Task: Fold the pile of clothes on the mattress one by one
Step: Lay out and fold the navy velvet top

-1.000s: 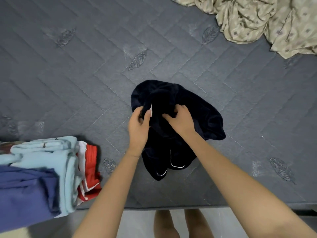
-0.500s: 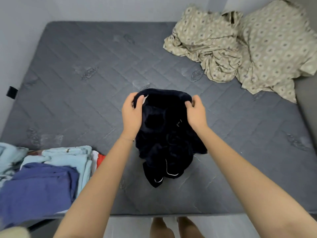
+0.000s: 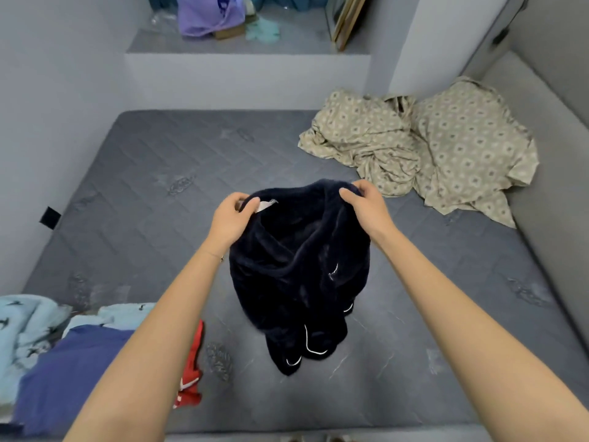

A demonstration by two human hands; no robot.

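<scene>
Both up now: left hand (image 3: 231, 218) and right hand (image 3: 366, 205), fingers (image 3: 250, 204) clamped on the top edge of the navy fleece garment (image 3: 296, 275), which hangs over the mattress (image 3: 143, 186). Opening-out step, I'd say. Next it wants laying flat, then folding.

Light: soft, even, cool indoor light, probably from overhead, though the source is out of frame.
Shadows: a faint, diffuse patch on the mattress (image 3: 159, 173) below both hands.
Exposure: the dark garment (image 3: 296, 269) between the left hand (image 3: 231, 218) and the right hand (image 3: 366, 205) reads near-black, its folds barely separable.
Blur: the clothes pile (image 3: 63, 362) left of the left hand is smeared, and the shelf items (image 3: 210, 17) beyond the hands are soft.
Distortion: wide-angle bowing, with the walls (image 3: 47, 122) far from the hands leaning.
</scene>
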